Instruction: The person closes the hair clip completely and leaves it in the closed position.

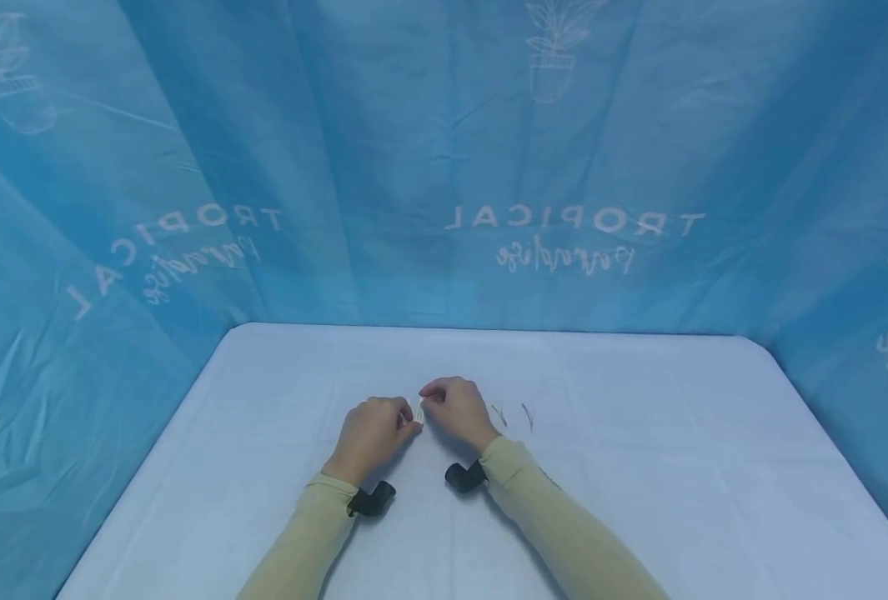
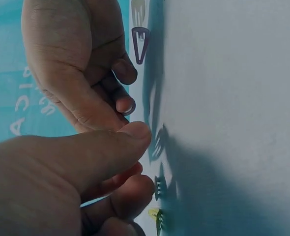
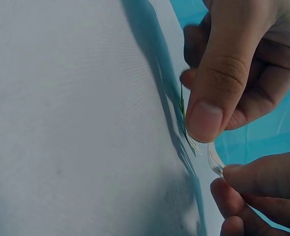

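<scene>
Blue printed sheeting (image 1: 444, 167) all round, a pale worktop (image 1: 639, 500) below. From the head view: left hand (image 1: 372, 433) and right hand (image 1: 454, 410) drawn together near the middle of the worktop, knuckles up, fingertips meeting over a small pale hair clip (image 1: 419, 412); both forearms angled inward in beige sleeves (image 1: 564, 533), a dark strap (image 1: 372, 500) at each wrist; two more thin clips (image 1: 514, 415) lying just to the right, apart from the hands. From the left wrist view: left thumb (image 2: 110, 147) stretched forward to meet the curled right fingers (image 2: 120, 93), the held clip itself hidden behind them; a purple triangular clip (image 2: 140, 44) flat on the worktop beyond, small dark comb-like clips (image 2: 159, 189) and something yellowish (image 2: 155, 215) near the lower fingers. From the right wrist view: right thumb and fingers pinching one end of the clear clip (image 3: 199, 142) just above the worktop, left fingertips (image 3: 253, 179) gripping the other end; both hands therefore closed in a pinch on the same clip. Likely trouble, as a judgement: a thin springy piece held only at its tips, so a snap or slip out of either pinch, a flick across the worktop among the loose clips, or a nipped fingertip if the clip springs.
</scene>
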`<state>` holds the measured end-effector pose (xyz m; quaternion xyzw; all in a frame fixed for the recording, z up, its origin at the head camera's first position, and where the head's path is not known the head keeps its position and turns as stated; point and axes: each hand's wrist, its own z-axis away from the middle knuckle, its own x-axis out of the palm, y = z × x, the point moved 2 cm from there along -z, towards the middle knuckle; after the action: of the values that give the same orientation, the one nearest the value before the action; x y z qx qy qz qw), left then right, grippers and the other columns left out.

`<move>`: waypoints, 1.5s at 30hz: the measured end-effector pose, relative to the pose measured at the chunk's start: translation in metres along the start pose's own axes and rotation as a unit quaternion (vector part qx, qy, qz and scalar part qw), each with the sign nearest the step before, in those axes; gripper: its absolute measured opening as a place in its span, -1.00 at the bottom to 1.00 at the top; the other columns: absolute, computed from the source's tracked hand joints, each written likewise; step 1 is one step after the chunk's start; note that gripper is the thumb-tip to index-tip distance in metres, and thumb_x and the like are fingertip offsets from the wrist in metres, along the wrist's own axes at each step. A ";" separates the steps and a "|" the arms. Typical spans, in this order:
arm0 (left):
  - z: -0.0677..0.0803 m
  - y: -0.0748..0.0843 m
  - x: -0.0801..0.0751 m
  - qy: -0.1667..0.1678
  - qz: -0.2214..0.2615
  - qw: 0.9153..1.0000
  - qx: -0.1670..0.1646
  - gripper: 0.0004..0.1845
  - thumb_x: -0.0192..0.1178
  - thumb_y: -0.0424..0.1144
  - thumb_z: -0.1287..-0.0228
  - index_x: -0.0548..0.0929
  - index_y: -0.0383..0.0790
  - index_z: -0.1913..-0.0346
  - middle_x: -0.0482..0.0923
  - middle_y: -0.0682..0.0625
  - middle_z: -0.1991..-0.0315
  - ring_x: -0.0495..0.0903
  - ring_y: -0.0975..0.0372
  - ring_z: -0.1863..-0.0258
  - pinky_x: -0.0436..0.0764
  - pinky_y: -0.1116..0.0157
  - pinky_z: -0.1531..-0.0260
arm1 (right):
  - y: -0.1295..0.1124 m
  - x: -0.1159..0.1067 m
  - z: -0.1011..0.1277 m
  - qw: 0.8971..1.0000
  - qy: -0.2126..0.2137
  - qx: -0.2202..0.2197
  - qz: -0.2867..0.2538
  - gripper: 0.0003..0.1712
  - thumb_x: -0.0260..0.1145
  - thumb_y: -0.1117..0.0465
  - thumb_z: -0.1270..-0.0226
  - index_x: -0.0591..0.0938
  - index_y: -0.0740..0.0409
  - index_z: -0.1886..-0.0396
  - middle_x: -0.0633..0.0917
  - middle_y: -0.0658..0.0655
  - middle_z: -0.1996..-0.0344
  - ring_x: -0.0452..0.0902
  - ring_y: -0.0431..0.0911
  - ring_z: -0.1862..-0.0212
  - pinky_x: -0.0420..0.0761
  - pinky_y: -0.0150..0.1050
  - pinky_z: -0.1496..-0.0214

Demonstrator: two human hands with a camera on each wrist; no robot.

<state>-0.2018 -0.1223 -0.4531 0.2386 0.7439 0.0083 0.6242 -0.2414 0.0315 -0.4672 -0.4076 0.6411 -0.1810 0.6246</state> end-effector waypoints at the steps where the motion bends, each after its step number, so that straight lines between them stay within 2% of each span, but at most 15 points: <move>1: 0.000 -0.001 0.000 -0.002 -0.002 1.000 -0.006 -0.81 0.47 -0.11 -0.16 0.72 -0.15 0.38 0.52 0.15 0.64 0.38 0.35 0.66 0.40 0.33 0.60 | 0.000 0.000 0.000 1.000 -0.001 -0.003 0.003 -0.83 0.34 0.31 -0.26 0.78 0.21 0.18 0.78 0.10 0.32 0.68 -0.02 0.21 0.62 -0.12 0.07; 9: 0.000 -0.004 0.001 -0.008 -0.002 1.000 -0.023 -0.78 0.50 -0.11 -0.13 0.71 -0.15 0.42 0.49 0.14 0.68 0.34 0.32 0.70 0.35 0.33 0.65 | 0.000 0.003 -0.002 1.000 -0.020 0.009 0.017 -0.80 0.32 0.32 -0.24 0.78 0.21 0.17 0.78 0.12 0.28 0.68 0.00 0.17 0.62 -0.10 0.03; 21: 0.000 -0.005 0.002 -0.032 -0.006 0.999 -0.039 -0.79 0.48 -0.12 -0.16 0.71 -0.16 0.42 0.44 0.15 0.68 0.33 0.32 0.69 0.30 0.35 0.64 | -0.004 0.004 -0.003 0.996 -0.059 0.027 0.058 -0.78 0.35 0.27 -0.28 0.77 0.19 0.11 0.76 0.04 0.32 0.66 -0.09 0.23 0.61 -0.18 0.13; 29: -0.001 -0.005 0.003 -0.041 0.002 0.998 -0.046 -0.79 0.47 -0.12 -0.18 0.70 -0.15 0.43 0.44 0.15 0.69 0.33 0.31 0.69 0.29 0.35 0.65 | -0.004 0.003 -0.002 0.996 -0.064 0.025 0.064 -0.77 0.36 0.25 -0.30 0.76 0.17 0.08 0.75 0.04 0.31 0.65 -0.10 0.22 0.61 -0.16 0.10; 39: 0.000 -0.006 0.000 -0.037 0.000 0.999 -0.038 -0.80 0.49 -0.13 -0.15 0.70 -0.14 0.44 0.48 0.14 0.66 0.34 0.31 0.68 0.32 0.34 0.64 | 0.000 0.001 -0.004 0.997 -0.066 0.009 0.049 -0.75 0.37 0.26 -0.27 0.76 0.17 0.07 0.69 -0.01 0.38 0.53 -0.17 0.32 0.55 -0.21 0.17; 45: 0.001 -0.006 -0.002 -0.041 0.010 0.998 -0.040 -0.80 0.49 -0.13 -0.15 0.71 -0.16 0.40 0.46 0.16 0.68 0.35 0.32 0.68 0.34 0.34 0.63 | 0.002 -0.010 -0.001 0.998 -0.053 0.000 0.019 -0.76 0.36 0.28 -0.29 0.76 0.17 0.06 0.68 -0.01 0.38 0.50 -0.18 0.35 0.53 -0.22 0.20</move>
<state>-0.2030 -0.1284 -0.4537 0.2207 0.7147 0.0345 0.6628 -0.2439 0.0399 -0.4615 -0.4046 0.6146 -0.1469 0.6610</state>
